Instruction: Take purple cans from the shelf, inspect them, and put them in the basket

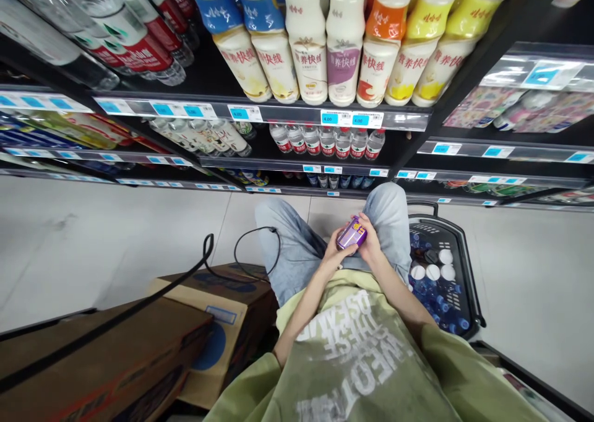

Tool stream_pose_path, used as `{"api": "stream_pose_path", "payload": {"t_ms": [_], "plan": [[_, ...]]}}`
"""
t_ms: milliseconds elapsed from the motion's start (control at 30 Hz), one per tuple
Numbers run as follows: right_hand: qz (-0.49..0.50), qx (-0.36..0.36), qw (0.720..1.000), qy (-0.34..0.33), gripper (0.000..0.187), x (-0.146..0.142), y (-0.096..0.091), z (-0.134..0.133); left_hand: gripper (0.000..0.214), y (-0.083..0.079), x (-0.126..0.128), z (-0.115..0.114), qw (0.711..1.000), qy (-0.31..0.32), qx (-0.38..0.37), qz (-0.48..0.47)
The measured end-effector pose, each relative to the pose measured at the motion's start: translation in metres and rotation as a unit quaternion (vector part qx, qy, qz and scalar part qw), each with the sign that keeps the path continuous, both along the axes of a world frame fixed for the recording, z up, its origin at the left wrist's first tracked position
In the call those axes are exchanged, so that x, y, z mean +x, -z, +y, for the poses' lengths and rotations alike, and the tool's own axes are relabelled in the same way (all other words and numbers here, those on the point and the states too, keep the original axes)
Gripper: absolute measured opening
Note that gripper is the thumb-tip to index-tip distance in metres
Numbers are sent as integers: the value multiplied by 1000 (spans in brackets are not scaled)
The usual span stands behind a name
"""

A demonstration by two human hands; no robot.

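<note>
Both hands hold a small purple can (pixel 351 234) with yellow marks and a pale panel, in front of my body between my bent knees. My left hand (pixel 333 252) is closed around its left and lower side. My right hand (pixel 370 239) wraps the right side, with fingers at the upper edge. Part of the can is hidden by the fingers. The shelf of white drink bottles (pixel 312 57) with blue, purple, orange and yellow labels stands ahead, apart from both hands.
A black basket (pixel 469 273) with blue bottles and white-lidded containers sits at my right. Cardboard boxes (pixel 185 323) stand at my left, with a black cable (pixel 153 295) running over them. Small red-labelled water bottles (pixel 327 142) line a lower shelf. Large bottles (pixel 134 44) lie upper left.
</note>
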State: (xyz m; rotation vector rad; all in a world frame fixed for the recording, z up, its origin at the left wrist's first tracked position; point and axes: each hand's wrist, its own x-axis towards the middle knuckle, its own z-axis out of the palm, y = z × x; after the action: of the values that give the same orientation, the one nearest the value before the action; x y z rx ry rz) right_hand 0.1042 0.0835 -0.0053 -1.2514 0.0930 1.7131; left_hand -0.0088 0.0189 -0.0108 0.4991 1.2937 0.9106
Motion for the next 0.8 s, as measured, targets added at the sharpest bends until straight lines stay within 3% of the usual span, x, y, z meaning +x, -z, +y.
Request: {"api": "stream_pose_path", "payload": {"t_ms": [200, 400, 533, 633, 800], "plan": [[-9, 27, 999, -24, 50, 2, 1, -1, 77, -4, 1, 1, 1000, -14, 21, 19], [-38, 30, 998, -41, 49, -4, 0, 0, 76, -1, -2, 5, 997, -28, -15, 63], [-104, 108, 982, -112, 46, -1, -10, -1, 64, -7, -3, 5, 995, -83, -57, 0], [-180, 213, 936, -215, 42, 16, -27, 2, 58, -11, -3, 5, 991, -59, -84, -82], [-357, 296, 794, -393, 28, 55, -52, -4, 76, -17, 2, 7, 979, 22, -159, -129]]}}
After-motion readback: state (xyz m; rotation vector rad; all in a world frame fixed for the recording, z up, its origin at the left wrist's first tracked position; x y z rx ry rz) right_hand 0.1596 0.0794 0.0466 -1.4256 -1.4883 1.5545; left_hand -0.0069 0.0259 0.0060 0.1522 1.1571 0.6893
